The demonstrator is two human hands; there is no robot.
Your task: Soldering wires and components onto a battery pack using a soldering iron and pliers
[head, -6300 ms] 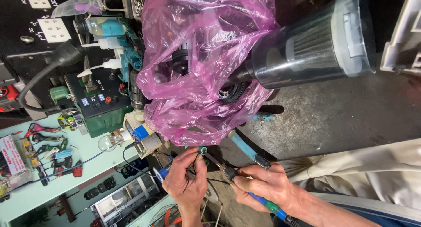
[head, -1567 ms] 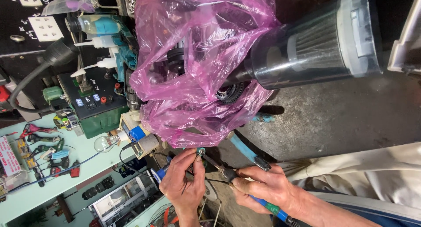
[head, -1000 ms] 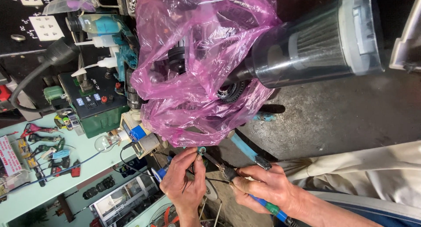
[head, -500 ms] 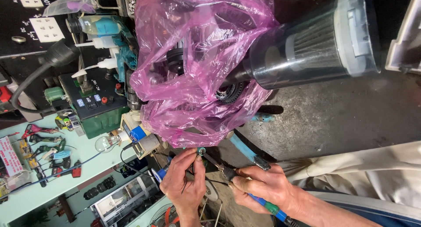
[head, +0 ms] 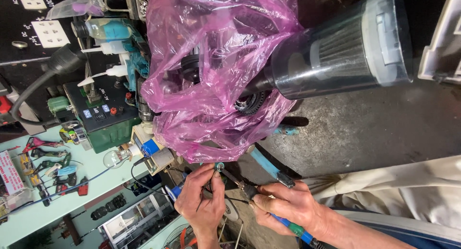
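My left hand (head: 201, 203) pinches a small round metal part (head: 219, 167) with thin wires, just under a pink plastic bag (head: 216, 71). My right hand (head: 288, 205) grips a soldering iron (head: 249, 190) with a blue and green handle. Its dark tip reaches up to the small part. The pink bag is draped over a dark machine body. A clear canister with a pleated filter (head: 345, 47) sticks out of the bag to the right.
A green power unit (head: 103, 121) with switches, a glass bulb (head: 115, 157), glue bottles (head: 108, 30) and wall sockets (head: 45, 32) crowd the left. Hand tools (head: 53, 169) lie on a light green surface. A grey concrete floor (head: 374, 129) is on the right, cream trousers (head: 408, 191) below.
Both hands have stayed in nearly the same place, with the iron's tip kept at the small part. The view has shifted only slightly.
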